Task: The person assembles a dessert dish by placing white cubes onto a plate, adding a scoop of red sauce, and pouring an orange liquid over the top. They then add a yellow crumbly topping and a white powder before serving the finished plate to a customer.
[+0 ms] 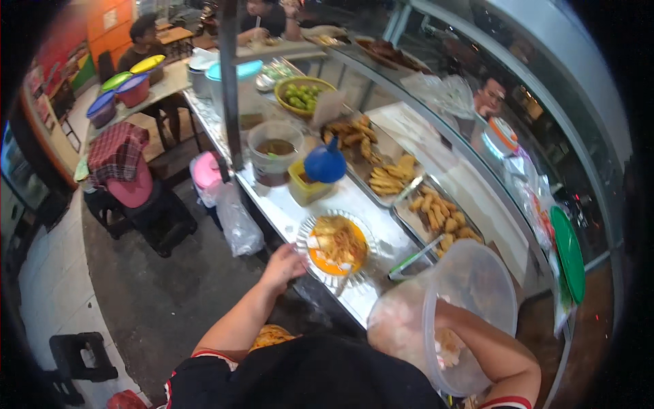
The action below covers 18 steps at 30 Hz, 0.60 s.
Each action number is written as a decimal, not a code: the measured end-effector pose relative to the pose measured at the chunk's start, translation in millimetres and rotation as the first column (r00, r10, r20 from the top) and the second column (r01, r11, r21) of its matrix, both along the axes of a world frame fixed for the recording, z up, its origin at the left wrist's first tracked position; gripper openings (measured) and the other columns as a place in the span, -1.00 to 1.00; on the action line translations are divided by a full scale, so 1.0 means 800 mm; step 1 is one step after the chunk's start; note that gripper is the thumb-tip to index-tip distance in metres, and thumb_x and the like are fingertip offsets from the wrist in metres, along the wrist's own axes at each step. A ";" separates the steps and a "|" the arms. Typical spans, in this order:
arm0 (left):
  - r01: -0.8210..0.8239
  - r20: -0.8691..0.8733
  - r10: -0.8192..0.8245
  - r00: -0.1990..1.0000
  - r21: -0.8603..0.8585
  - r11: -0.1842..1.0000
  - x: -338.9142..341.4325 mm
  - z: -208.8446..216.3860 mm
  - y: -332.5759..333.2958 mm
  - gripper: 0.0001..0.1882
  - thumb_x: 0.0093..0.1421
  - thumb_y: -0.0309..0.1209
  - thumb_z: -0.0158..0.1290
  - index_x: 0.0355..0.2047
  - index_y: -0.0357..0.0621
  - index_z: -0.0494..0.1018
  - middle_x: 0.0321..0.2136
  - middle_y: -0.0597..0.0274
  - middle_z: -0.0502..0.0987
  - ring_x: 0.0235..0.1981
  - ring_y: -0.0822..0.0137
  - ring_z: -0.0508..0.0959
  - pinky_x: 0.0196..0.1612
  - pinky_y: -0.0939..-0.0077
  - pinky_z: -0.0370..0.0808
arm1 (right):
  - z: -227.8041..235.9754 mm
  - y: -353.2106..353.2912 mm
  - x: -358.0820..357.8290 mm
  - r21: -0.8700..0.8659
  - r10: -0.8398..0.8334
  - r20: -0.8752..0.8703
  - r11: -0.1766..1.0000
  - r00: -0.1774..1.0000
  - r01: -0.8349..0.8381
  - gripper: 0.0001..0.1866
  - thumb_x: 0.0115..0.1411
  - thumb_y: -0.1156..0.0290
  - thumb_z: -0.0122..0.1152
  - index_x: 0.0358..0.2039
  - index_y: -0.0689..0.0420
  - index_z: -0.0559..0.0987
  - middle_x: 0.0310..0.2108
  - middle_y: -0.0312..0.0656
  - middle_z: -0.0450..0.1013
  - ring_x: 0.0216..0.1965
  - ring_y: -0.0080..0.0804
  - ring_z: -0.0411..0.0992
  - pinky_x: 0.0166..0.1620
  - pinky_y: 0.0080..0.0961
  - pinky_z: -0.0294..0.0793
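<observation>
A scalloped glass-like plate [368, 252] of food in orange sauce, topped with brown shreds and pale pieces, sits on the metal counter. A spoon [343, 282] leans on its near rim. My left hand [285, 264] is at the plate's left edge, fingers bent around the rim. On the right, a large clear plastic tub [477, 273] lies tilted with its mouth toward my right side. Pale crackers [394, 312] show through its wall. My right forearm reaches into the mouth; my right hand [443, 315] is inside, its fingers hidden.
Beyond the plate stand a yellow container [308, 187] under a blue funnel [325, 162] and a bucket of brown liquid [276, 136]. Trays hold fried snacks [395, 174]. Green-handled tongs [413, 259] lie near the tub. A glass case frame [436, 116] rises ahead; people sit beyond it.
</observation>
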State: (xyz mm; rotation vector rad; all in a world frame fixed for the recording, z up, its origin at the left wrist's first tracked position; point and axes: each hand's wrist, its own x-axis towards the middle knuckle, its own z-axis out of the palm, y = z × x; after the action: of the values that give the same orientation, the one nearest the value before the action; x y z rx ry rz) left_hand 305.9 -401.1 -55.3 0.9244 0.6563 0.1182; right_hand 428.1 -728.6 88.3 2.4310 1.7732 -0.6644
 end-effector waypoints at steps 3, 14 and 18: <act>0.152 0.014 -0.152 0.988 -0.042 0.987 0.008 0.015 0.004 -0.57 0.13 -0.50 -0.11 0.03 -0.26 0.14 -0.36 0.12 0.46 -0.38 0.30 0.55 -0.34 0.54 0.54 | -0.013 -0.012 0.002 -0.021 -0.028 -0.041 0.999 0.999 0.027 -0.65 -0.02 0.11 0.16 -0.30 0.08 0.52 -0.27 -0.02 0.42 -0.21 -0.21 0.36 -0.12 -0.30 0.30; 0.378 0.010 -0.378 0.926 -0.033 0.925 0.021 -0.002 0.034 -0.60 0.15 -0.49 -0.20 0.03 -0.18 0.13 -0.31 0.05 0.46 -0.33 0.28 0.54 -0.28 0.52 0.50 | -0.034 -0.017 0.018 -0.168 -0.237 -0.127 0.962 0.963 0.215 -0.70 0.01 0.16 0.15 -0.32 0.09 0.50 -0.33 -0.13 0.41 -0.29 -0.35 0.36 -0.21 -0.42 0.32; 0.401 0.049 -0.399 0.916 -0.050 0.915 0.018 0.000 0.035 -0.56 0.14 -0.48 -0.17 0.05 -0.18 0.10 -0.32 0.09 0.46 -0.33 0.33 0.54 -0.26 0.56 0.48 | -0.041 -0.011 0.029 -0.233 -0.346 -0.146 0.923 0.927 0.307 -0.72 0.02 0.18 0.14 -0.33 0.09 0.49 -0.36 -0.17 0.40 -0.32 -0.40 0.35 -0.25 -0.47 0.32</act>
State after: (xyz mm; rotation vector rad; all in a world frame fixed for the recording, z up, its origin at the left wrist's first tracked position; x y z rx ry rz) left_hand 320.3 -373.0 -55.0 0.9794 0.4212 -0.2490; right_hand 451.1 -737.6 55.3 2.6121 1.2708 -1.0781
